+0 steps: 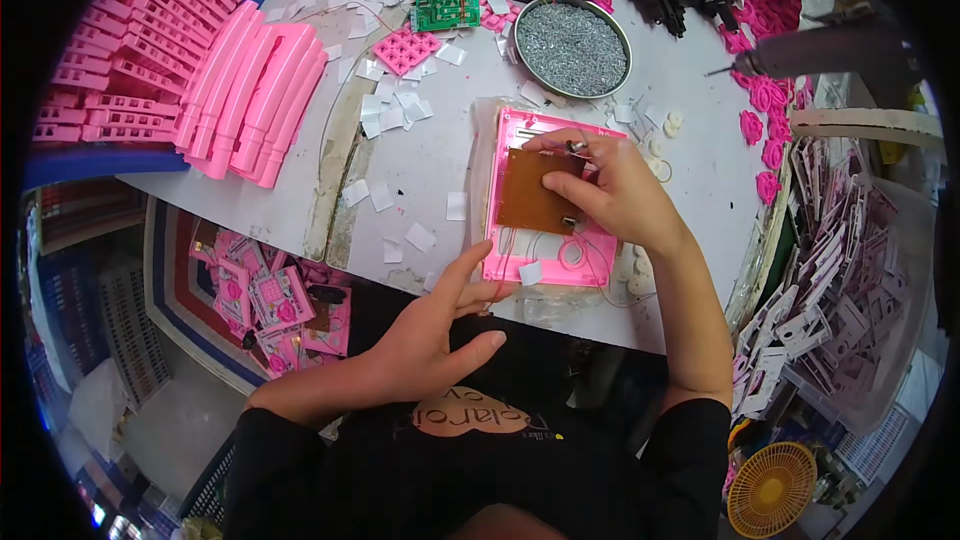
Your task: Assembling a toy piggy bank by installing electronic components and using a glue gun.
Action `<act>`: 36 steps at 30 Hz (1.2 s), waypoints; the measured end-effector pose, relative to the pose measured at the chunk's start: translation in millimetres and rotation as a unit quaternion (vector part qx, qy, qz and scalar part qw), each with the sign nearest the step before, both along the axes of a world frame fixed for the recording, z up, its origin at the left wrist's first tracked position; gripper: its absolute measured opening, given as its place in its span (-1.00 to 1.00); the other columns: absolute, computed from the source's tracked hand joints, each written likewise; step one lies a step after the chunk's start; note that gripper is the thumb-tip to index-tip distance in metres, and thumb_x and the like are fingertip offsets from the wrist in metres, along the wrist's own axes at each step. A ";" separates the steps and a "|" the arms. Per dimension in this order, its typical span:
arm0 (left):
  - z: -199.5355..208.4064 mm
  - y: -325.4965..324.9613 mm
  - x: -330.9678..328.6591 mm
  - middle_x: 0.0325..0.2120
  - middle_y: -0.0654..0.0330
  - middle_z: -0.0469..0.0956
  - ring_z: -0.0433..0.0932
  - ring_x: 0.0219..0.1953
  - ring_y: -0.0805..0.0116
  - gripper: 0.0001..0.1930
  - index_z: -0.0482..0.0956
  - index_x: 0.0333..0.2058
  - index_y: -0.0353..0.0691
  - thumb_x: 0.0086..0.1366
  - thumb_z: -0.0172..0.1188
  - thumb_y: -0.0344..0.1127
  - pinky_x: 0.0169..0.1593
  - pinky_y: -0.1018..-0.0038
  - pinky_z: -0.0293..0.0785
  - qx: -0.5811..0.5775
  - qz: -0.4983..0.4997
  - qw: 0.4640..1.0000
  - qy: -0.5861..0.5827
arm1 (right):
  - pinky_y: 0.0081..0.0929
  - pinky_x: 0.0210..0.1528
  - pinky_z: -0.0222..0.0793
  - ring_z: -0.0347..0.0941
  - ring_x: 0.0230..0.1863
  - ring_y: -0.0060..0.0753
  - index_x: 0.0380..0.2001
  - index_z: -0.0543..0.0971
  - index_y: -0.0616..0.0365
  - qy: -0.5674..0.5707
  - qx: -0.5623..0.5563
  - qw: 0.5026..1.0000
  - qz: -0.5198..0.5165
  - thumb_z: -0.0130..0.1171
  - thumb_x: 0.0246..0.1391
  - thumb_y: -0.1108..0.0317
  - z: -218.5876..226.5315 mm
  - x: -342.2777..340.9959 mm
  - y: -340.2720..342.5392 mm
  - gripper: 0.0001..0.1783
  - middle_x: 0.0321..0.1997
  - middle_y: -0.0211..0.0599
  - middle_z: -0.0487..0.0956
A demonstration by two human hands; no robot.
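Note:
A pink plastic housing (497, 268) lies open on the white table in front of me. Over its middle is a brown circuit board (522, 202), with thin wires running down past its lower edge. My right hand (638, 190) grips this board, thumb on its face and fingers curled at its upper edge. Small metallic parts show by those fingers; their kind is unclear. My left hand (425, 335) is open beside the housing's lower left corner, fingers stretched toward it. Some of its fingertips reach the housing's edge; whether they touch it I cannot tell. A white paper square (530, 273) sits on the lower rim.
Beyond the housing stands a round dish (627, 68) of small metal pieces. Near it lie a green circuit board (432, 15) and a pink keypad (405, 50). Pink shells (255, 100) are stacked at left. A dark power screwdriver (800, 55) juts in from the right, above pink coiled parts (768, 95).

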State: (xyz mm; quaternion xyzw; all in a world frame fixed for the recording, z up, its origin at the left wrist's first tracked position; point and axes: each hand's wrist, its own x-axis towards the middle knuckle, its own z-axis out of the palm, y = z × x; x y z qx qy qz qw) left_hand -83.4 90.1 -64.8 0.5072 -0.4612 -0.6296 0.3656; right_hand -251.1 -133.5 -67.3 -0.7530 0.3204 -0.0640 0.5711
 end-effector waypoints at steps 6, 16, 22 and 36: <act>24.6 -9.4 22.4 0.02 0.00 0.57 0.59 -0.04 0.30 -0.21 0.09 0.39 -0.28 0.25 0.29 -0.45 -0.01 0.43 0.54 -0.003 -0.023 0.984 -0.179 | -0.48 -0.23 0.54 0.59 -0.35 -0.49 0.03 0.59 0.25 0.009 -0.172 0.983 0.067 0.23 0.11 0.55 -5.7 6.5 -1.0 -0.63 -0.30 -0.16 0.67; 6.3 -55.9 30.3 -0.22 0.13 0.56 0.54 -0.16 0.25 -0.52 0.51 0.04 -0.25 0.15 0.40 -0.30 -0.10 0.30 0.43 -0.236 0.016 0.895 -0.379 | -0.29 -0.10 0.53 0.62 -0.21 -0.06 -0.02 0.58 0.29 -0.002 -0.306 0.951 0.033 0.31 0.01 0.52 -6.3 7.7 8.9 -0.59 -0.25 -0.04 0.65; -15.1 -64.6 17.1 0.03 0.09 0.49 0.35 0.28 0.16 -0.39 0.51 0.07 -0.26 0.09 0.42 -0.06 0.22 0.04 0.22 -0.348 -0.107 0.798 -0.480 | -0.14 0.00 0.47 0.48 0.02 0.13 -0.05 0.55 0.30 0.010 -0.483 0.866 -0.129 0.40 -0.14 0.51 15.0 9.0 23.9 -0.51 -0.05 -0.02 0.57; -2.8 -69.6 16.5 -0.04 0.10 0.54 0.49 0.15 0.19 -0.41 0.54 0.05 -0.24 0.09 0.41 -0.06 0.01 0.24 0.36 -0.341 -0.113 0.814 -0.456 | 0.04 0.32 0.18 0.29 0.35 0.01 0.11 0.52 0.34 0.099 -0.470 0.875 0.061 0.28 0.06 0.07 -8.3 -18.0 87.5 -0.34 0.29 0.01 0.45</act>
